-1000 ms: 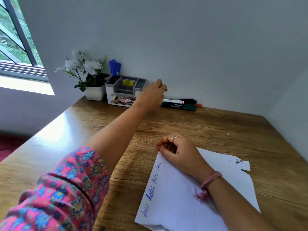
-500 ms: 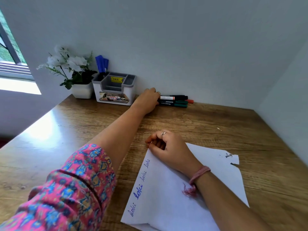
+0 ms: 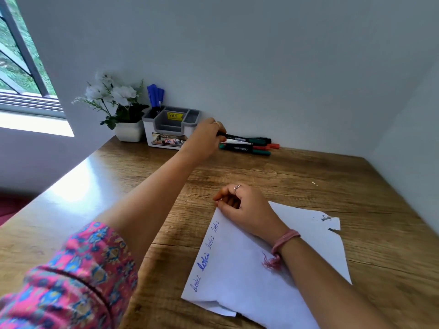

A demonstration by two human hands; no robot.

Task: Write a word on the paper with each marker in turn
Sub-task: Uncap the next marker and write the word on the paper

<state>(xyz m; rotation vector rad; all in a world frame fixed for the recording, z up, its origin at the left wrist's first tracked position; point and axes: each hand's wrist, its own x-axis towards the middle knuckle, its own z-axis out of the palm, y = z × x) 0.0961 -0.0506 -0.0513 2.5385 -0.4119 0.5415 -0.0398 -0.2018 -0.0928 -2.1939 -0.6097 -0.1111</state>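
Marker pick-up: your left hand pinches the black-bodied marker at the pile of markers by the wall. Your right hand, loosely curled and holding nothing, pins the paper on the desk. Next, likely: lift, uncap, write below the blue words.

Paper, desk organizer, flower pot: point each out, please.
paper [image 3: 242,276], head view, blank middle of the sheet.
desk organizer [image 3: 166,138], head view, its white front wall.
flower pot [image 3: 128,131], head view, its white side.

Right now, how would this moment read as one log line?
left hand grips marker | right hand rests on paper | four blue words
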